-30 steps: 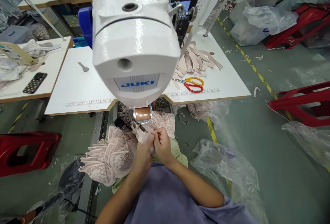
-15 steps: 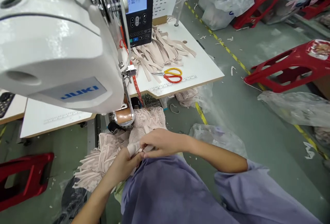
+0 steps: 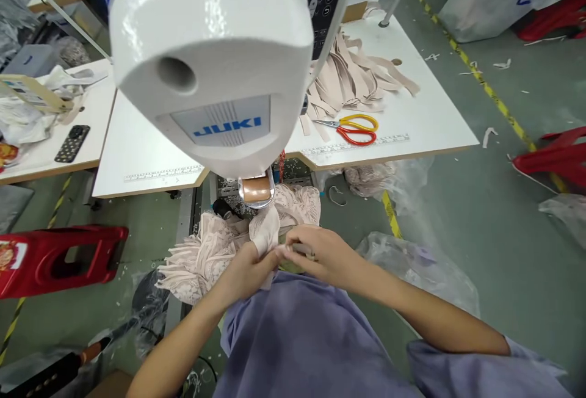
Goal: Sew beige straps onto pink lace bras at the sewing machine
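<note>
Below the sewing machine head [image 3: 215, 68], both hands meet at the fingertips in front of the lap. My left hand [image 3: 251, 271] is closed on a pale pink lace garment [image 3: 266, 230], whose smooth band runs up towards the machine's arm end. My right hand [image 3: 323, 254] is pinched closed, with a short beige strip [image 3: 302, 249] showing between its fingers; the fingers hide where strip and garment touch. A heap of pale pink lace pieces [image 3: 201, 257] hangs left of the hands. More lace [image 3: 300, 202] lies behind them, beside the copper-coloured machine part [image 3: 256, 190].
On the white table [image 3: 434, 123] lie scissors [image 3: 354, 128] with yellow and red handles and a pile of beige strips [image 3: 352, 77]. A phone [image 3: 73, 143] rests on the left table. Red stools [image 3: 59, 260] and plastic bags [image 3: 416, 264] stand or lie on the floor.
The view has swung left, so the machine and tables appear further right. My hands have shifted from overlapping to meeting at the fingertips, and more of the garment's band shows above my left hand.
</note>
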Demonstrator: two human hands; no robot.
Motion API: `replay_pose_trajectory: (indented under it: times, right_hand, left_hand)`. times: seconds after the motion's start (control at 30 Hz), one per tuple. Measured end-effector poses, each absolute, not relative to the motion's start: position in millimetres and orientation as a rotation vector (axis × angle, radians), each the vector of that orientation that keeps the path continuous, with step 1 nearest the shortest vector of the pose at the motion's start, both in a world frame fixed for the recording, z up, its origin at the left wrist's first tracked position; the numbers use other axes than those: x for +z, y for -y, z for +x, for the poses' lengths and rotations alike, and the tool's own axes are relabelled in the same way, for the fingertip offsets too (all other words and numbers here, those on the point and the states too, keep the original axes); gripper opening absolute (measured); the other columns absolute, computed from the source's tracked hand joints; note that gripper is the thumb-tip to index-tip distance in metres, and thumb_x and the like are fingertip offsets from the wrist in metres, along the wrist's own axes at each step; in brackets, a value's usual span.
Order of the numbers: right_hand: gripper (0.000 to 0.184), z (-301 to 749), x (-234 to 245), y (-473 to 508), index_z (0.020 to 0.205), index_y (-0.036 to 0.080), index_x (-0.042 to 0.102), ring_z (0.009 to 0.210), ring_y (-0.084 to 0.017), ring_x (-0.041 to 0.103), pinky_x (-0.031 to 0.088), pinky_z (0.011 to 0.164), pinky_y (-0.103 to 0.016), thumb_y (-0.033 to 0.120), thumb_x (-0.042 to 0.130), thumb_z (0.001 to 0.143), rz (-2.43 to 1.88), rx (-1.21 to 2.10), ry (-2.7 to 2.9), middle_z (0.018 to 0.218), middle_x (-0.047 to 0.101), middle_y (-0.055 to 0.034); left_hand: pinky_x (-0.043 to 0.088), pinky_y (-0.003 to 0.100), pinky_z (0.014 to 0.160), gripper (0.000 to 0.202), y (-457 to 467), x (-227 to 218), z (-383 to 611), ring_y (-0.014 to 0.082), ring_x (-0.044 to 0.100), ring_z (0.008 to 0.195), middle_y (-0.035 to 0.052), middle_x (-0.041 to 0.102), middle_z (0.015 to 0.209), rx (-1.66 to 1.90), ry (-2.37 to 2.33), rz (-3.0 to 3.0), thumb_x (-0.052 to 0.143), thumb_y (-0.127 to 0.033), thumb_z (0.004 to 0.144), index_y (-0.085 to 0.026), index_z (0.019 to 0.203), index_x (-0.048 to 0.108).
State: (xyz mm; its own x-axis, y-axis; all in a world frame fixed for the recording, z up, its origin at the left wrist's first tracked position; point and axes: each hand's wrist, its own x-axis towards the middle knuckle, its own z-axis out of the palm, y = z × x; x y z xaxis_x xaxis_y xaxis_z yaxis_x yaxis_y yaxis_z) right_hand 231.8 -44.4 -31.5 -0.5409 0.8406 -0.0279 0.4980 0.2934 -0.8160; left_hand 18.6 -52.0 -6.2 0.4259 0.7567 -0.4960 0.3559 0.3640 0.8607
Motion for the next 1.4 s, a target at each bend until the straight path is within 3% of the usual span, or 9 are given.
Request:
replay_pose_trajectory:
  times: [0.13, 0.33, 0.43, 0.57, 0.77, 1.0, 1.1, 1.23, 1.4]
  right_hand:
    - [0.011, 239.8, -39.1, 43.6, 0.087, 0.023, 0.055, 0.054, -0.012, 0.049, 0.039, 0.054, -0.027, 0.030, 0.052, 0.096, -1.490, 0.922, 1.803, 0.072, 0.059, 0.0020]
    - [0.014, 217.8, -41.8, 51.6, 0.103, 0.024, 0.065, 0.085, -0.016, 0.068, 0.052, 0.071, -0.027, 0.021, 0.051, 0.099, -1.212, 0.723, 1.937, 0.093, 0.072, -0.0033]
    - [0.014, 199.1, -41.4, 53.8, 0.105, 0.023, 0.066, 0.085, -0.014, 0.069, 0.053, 0.072, -0.025, 0.018, 0.057, 0.096, -1.156, 0.613, 1.895, 0.095, 0.073, -0.0030]
    - [0.012, 186.7, -43.3, 51.7, 0.102, 0.022, 0.067, 0.087, -0.014, 0.069, 0.054, 0.075, -0.025, 0.017, 0.059, 0.095, -1.169, 0.590, 1.821, 0.095, 0.074, -0.0031]
    - [0.010, 186.9, -49.3, 48.3, 0.098, 0.022, 0.068, 0.086, -0.015, 0.069, 0.052, 0.074, -0.025, 0.020, 0.059, 0.095, -1.246, 0.673, 1.753, 0.094, 0.074, -0.0021]
    - [0.006, 196.8, -46.6, 41.6, 0.091, 0.021, 0.067, 0.075, -0.012, 0.063, 0.044, 0.066, -0.023, 0.021, 0.062, 0.091, -1.316, 0.916, 1.760, 0.088, 0.070, -0.0005]
    - [0.006, 204.4, -40.6, 33.9, 0.082, 0.021, 0.065, 0.066, -0.010, 0.056, 0.039, 0.062, -0.023, 0.016, 0.064, 0.085, -1.279, 1.061, 1.838, 0.079, 0.066, 0.0022]
    - [0.011, 210.8, -30.9, 23.9, 0.074, 0.019, 0.062, 0.060, -0.008, 0.049, 0.034, 0.060, -0.022, 0.008, 0.063, 0.075, -1.209, 1.186, 1.888, 0.073, 0.059, 0.0041]
    - [0.015, 211.5, -28.0, 21.1, 0.082, 0.019, 0.067, 0.062, -0.009, 0.049, 0.034, 0.060, -0.022, 0.010, 0.056, 0.079, -1.148, 1.291, 1.922, 0.075, 0.058, 0.0016]
  left_hand:
    - [0.045, 0.027, 0.076, 0.030, 52.6, -11.8, 12.9, 0.0158, 0.058, 0.079, 0.0018, 0.067, 0.082, 0.649, -1.213, 0.961, 0.061, -0.041, 0.093, -0.016, 0.109, 0.067]
    - [0.050, 0.027, 0.081, 0.026, 56.7, -26.7, 21.6, 0.0161, 0.064, 0.082, 0.0056, 0.074, 0.084, 0.977, -1.239, 0.698, 0.073, -0.039, 0.086, -0.013, 0.083, 0.075]
    - [0.052, 0.027, 0.079, 0.019, 58.8, -28.8, 32.2, 0.0148, 0.065, 0.080, 0.0026, 0.074, 0.082, 1.073, -1.202, 0.606, 0.078, -0.034, 0.082, -0.015, 0.083, 0.074]
    - [0.054, 0.032, 0.089, 0.019, 61.7, -29.9, 40.8, 0.0198, 0.069, 0.095, 0.0045, 0.076, 0.095, 1.119, -1.190, 0.625, 0.077, -0.033, 0.083, -0.018, 0.095, 0.076]
    - [0.054, 0.037, 0.095, 0.029, 64.4, -33.9, 40.5, 0.0264, 0.068, 0.108, 0.0086, 0.076, 0.108, 1.049, -1.310, 0.818, 0.070, -0.037, 0.088, -0.017, 0.109, 0.075]
    - [0.052, 0.035, 0.099, 0.027, 59.9, -27.1, 38.2, 0.0243, 0.068, 0.110, 0.0070, 0.076, 0.113, 0.984, -1.368, 1.097, 0.066, -0.031, 0.091, -0.018, 0.112, 0.075]
    - [0.054, 0.034, 0.095, 0.026, 59.0, -27.1, 33.2, 0.0245, 0.070, 0.104, 0.0070, 0.077, 0.109, 0.944, -1.377, 1.216, 0.068, -0.029, 0.089, -0.018, 0.110, 0.077]
    - [0.055, 0.036, 0.091, 0.016, 58.0, -30.5, 26.6, 0.0264, 0.071, 0.096, 0.0063, 0.077, 0.087, 0.959, -1.309, 1.381, 0.071, -0.026, 0.086, -0.016, 0.094, 0.079]
    - [0.055, 0.033, 0.082, 0.015, 51.5, -25.6, 25.8, 0.0232, 0.069, 0.087, 0.0063, 0.075, 0.086, 0.944, -1.260, 1.334, 0.071, -0.027, 0.085, -0.015, 0.091, 0.077]
